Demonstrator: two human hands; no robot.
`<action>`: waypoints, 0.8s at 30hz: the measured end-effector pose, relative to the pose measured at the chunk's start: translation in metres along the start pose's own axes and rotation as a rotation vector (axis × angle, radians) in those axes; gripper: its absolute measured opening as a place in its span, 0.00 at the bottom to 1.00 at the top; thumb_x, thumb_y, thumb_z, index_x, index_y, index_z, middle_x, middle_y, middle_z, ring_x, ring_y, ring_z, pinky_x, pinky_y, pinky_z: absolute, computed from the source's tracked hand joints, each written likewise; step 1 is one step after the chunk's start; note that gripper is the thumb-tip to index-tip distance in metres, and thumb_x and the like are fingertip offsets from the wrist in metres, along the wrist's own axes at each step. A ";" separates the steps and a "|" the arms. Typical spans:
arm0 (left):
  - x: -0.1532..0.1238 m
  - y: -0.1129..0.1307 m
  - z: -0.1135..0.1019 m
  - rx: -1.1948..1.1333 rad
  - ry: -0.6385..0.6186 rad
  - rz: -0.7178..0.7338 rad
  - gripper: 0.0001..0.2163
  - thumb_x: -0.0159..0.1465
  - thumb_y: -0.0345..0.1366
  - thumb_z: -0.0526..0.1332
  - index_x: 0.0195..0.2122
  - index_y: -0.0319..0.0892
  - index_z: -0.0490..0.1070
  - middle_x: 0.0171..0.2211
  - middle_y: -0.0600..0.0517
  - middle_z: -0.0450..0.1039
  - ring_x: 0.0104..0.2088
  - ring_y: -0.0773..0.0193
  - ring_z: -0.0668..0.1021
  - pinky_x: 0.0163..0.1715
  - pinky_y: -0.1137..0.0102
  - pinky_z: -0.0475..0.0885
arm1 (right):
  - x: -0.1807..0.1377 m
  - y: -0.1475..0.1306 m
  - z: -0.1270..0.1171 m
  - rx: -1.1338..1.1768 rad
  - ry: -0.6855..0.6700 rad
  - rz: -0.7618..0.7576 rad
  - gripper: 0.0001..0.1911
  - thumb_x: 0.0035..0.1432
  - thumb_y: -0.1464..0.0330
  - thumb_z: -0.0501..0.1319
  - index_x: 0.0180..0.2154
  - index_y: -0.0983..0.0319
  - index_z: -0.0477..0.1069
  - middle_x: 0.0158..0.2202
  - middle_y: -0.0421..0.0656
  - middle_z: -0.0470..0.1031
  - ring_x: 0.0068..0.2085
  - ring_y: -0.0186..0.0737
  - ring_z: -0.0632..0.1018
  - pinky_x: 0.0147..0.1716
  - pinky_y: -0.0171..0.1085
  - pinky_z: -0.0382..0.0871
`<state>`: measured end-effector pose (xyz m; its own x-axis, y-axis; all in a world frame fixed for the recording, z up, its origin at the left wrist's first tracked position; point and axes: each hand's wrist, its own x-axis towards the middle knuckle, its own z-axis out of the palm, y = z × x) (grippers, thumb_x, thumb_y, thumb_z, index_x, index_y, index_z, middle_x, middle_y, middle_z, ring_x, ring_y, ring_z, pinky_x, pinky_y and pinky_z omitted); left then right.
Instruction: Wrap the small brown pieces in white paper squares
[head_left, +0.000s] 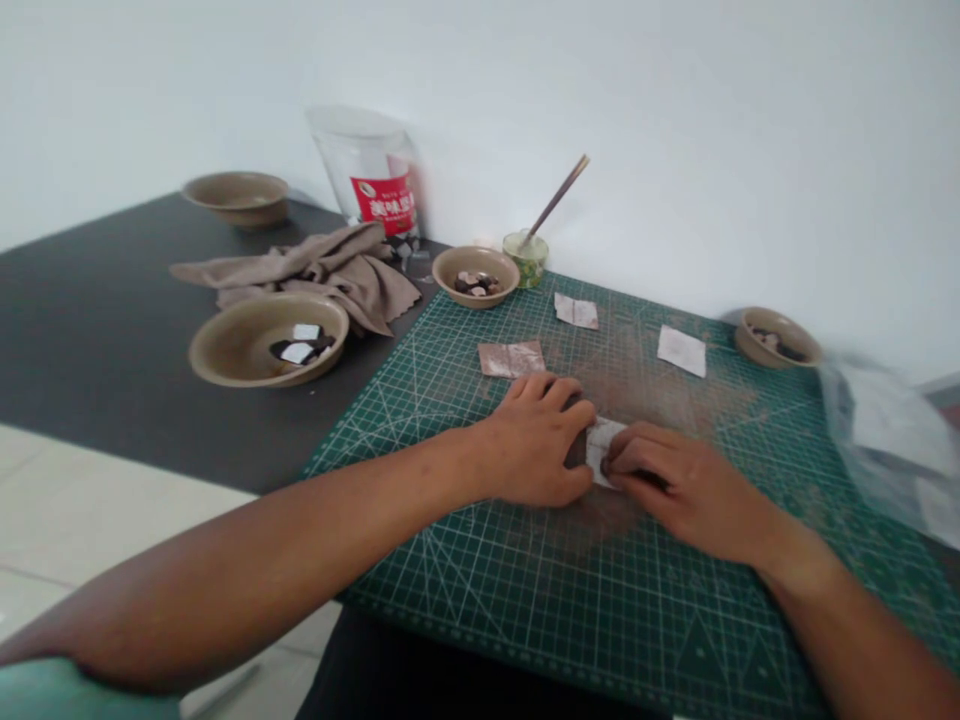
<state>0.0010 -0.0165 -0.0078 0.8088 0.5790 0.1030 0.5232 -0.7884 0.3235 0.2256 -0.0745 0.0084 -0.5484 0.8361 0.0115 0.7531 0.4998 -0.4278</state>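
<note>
Both my hands rest in the middle of a green cutting mat. My left hand is curled, fingers pressed down over a small dark piece that is mostly hidden. My right hand is closed, its fingertips pinching and pressing a small whitish sheet against the mat, right beside the left hand's fingers. The dark piece lies against the sheet's left edge.
Other small sheets lie on the mat: a brownish sheet and two whitish ones. Tan bowls with dark and white chips stand around; an empty bowl far left. A cloth, a red-labelled pouch, a jar with a stick, a clear bag.
</note>
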 end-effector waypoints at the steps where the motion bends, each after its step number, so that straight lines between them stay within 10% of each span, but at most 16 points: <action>1: 0.000 0.000 0.000 0.005 0.003 0.000 0.21 0.62 0.48 0.58 0.53 0.45 0.66 0.60 0.44 0.62 0.60 0.45 0.63 0.60 0.49 0.58 | 0.001 0.000 0.001 -0.019 0.030 0.003 0.07 0.66 0.72 0.57 0.38 0.59 0.73 0.41 0.44 0.76 0.41 0.42 0.76 0.42 0.42 0.70; 24: 0.000 0.001 -0.002 0.017 -0.010 -0.005 0.21 0.62 0.48 0.58 0.53 0.45 0.66 0.59 0.45 0.62 0.59 0.45 0.63 0.60 0.50 0.58 | 0.003 0.001 0.000 0.013 0.028 0.014 0.06 0.65 0.72 0.57 0.37 0.59 0.72 0.40 0.43 0.76 0.41 0.42 0.76 0.41 0.42 0.70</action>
<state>0.0010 -0.0165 -0.0059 0.8087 0.5810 0.0924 0.5317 -0.7890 0.3078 0.2245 -0.0718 0.0082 -0.5272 0.8492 0.0300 0.7560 0.4849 -0.4397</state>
